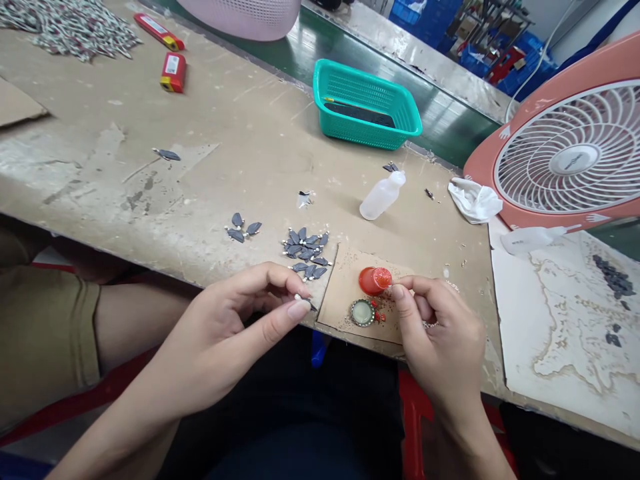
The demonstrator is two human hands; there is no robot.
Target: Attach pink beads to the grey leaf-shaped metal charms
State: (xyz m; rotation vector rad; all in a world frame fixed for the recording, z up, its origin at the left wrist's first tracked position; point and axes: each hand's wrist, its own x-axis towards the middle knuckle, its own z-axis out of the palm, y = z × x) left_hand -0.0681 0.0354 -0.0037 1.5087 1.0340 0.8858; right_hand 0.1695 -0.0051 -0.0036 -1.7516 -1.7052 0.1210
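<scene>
My left hand [240, 320] pinches a small dark leaf-shaped piece [309, 304] between thumb and fingers at the table's front edge. My right hand [435, 327] is closed in a pinch on something thin that I cannot make out, its fingertips beside a small red cap holding red beads [374, 280]. Below the cap lies a round metal bottle cap [362, 312] with a few loose red beads around it, all on a brown card square [345, 293]. A pile of several dark leaf pieces [306, 252] lies just beyond my left fingers.
Three more leaf pieces [243, 228] lie to the left. A clear squeeze bottle [383, 195] lies on its side, a teal basket [365, 103] behind it. A pink fan [570, 143], a crumpled tissue [474, 200] and a white board [565, 313] are at right. Red lighters [173, 71] lie far left.
</scene>
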